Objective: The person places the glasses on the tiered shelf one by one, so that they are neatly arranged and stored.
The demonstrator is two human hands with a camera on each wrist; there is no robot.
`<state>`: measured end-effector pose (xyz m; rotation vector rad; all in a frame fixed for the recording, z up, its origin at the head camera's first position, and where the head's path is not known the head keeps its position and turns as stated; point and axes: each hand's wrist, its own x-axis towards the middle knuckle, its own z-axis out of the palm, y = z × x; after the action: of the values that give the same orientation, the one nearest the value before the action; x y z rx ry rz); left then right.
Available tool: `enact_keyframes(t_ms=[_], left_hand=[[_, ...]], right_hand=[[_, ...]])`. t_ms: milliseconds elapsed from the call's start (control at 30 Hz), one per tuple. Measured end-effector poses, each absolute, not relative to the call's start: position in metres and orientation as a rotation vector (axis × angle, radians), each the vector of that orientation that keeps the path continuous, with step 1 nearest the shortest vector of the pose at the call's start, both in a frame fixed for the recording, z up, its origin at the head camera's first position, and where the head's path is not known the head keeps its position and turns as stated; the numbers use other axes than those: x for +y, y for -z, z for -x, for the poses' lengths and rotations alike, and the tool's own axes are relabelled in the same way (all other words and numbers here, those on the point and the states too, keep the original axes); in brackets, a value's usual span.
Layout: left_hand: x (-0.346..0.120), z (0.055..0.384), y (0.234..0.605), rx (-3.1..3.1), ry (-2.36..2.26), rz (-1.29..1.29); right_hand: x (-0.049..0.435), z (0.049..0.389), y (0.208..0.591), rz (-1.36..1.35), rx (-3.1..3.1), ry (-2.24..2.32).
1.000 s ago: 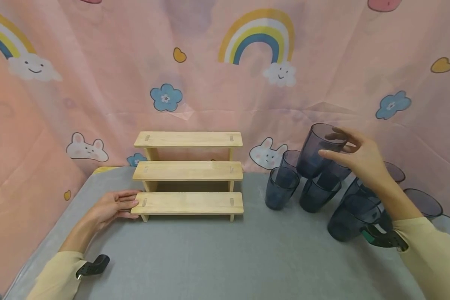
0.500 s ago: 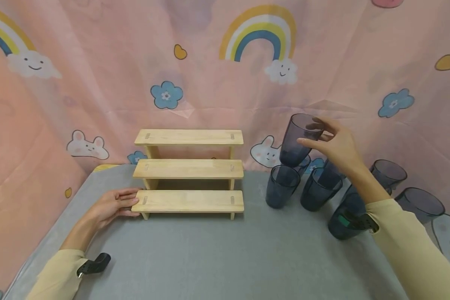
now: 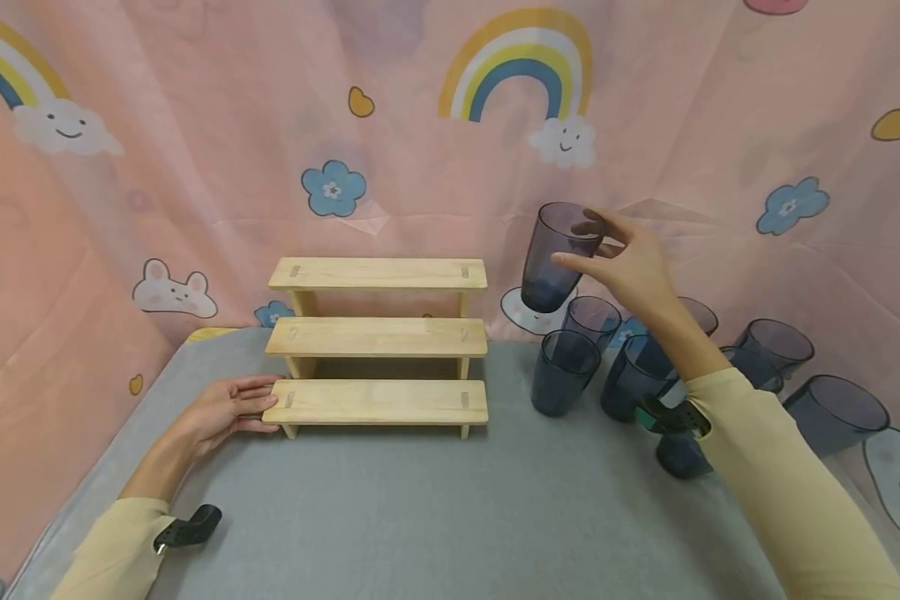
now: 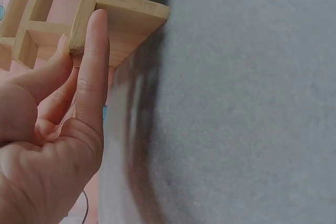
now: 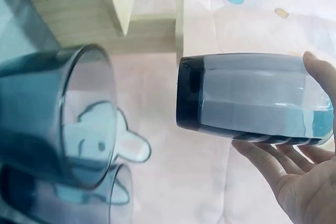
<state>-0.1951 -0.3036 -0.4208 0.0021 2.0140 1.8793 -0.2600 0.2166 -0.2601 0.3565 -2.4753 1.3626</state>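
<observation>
My right hand holds a dark tinted tumbler near its rim, thumb on one side and fingers on the other. The tumbler hangs above the other glasses; in the right wrist view its thick dark base points toward the wooden stand. At the stand's left side, my left hand pinches the end of the lowest board. In the left wrist view the fingers lie extended against that board's end. The three-tier wooden stand bears nothing on its boards.
Several tinted tumblers stand on the right of the grey cloth-covered table, among them a front-left glass and a far-right glass. My right forearm hides part of this group. A pink patterned curtain hangs close behind the stand.
My right hand has carried the tumbler leftward and upward, away from above the middle glasses toward the stand. The left hand has stayed on the lowest board.
</observation>
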Motion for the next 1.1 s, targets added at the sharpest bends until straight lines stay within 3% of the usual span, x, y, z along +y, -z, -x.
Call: enact_keyframes(t_ms=[533,1100], left_hand=[[-0.302,0.194,0.42,2.025,-1.867,-0.012],[-0.303,0.194,0.421,2.014,-1.871,-0.002]], right_hand=[[0.165,0.28,0.262,-0.422,-2.444,-1.489],[0.076,0.287,0.262,-0.579,-2.3,-1.595]])
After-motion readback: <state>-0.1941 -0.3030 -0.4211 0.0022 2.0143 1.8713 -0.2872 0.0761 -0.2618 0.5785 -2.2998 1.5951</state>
